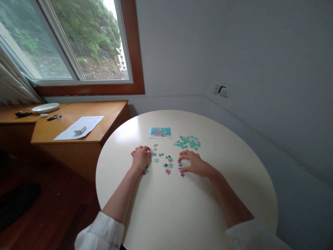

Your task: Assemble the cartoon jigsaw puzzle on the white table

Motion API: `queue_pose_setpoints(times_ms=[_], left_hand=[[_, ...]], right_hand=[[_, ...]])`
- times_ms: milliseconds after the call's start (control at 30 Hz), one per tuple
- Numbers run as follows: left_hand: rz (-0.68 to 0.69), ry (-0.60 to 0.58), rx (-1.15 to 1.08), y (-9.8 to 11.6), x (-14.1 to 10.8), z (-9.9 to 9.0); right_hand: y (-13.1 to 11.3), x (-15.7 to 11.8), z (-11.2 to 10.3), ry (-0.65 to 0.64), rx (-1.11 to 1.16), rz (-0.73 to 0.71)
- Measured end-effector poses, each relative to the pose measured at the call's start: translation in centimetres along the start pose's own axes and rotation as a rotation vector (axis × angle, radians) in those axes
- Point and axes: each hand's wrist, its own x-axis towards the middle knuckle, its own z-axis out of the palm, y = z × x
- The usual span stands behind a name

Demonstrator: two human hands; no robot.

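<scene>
My left hand (pixel 141 158) rests on the round table, fingers curled in around small puzzle pieces beside and partly under it; what its fingertips hold is too small to make out. Pink and teal pieces (pixel 145 170) show below its palm. My right hand (pixel 194 162) has thumb and fingers apart, curved around a short column of pink and teal pieces (pixel 181 169) on the table. Between the hands lie several loose pieces, among them a pink one (pixel 168 171) and a green one (pixel 156 160). A heap of teal pieces (pixel 188 142) lies beyond my right hand.
A picture card (pixel 160 132) with cartoon figures lies towards the far side of the white round table (pixel 169 215). At the left, a wooden desk (pixel 114 118) holds a paper sheet (pixel 88 121), a small white block (pixel 80 130) and a white plate (pixel 45 108).
</scene>
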Motion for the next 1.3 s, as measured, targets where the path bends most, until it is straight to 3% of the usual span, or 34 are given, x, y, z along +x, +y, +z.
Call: queue_pose_setpoints(times_ms=[700, 1100, 1300], left_hand=[[0.038, 0.022, -0.15, 0.4, -0.1, -0.2], [-0.05, 0.173, -0.49, 0.4, 0.0, -0.3], [-0.018, 0.17, -0.737, 0.8, 0.1, -0.6]], right_hand=[[-0.3, -0.1, -0.1, 0.002, 0.001, 0.009], [-0.1, 0.0, 0.0, 0.003, 0.01, 0.003], [-0.1, 0.0, 0.0, 0.002, 0.006, 0.001]])
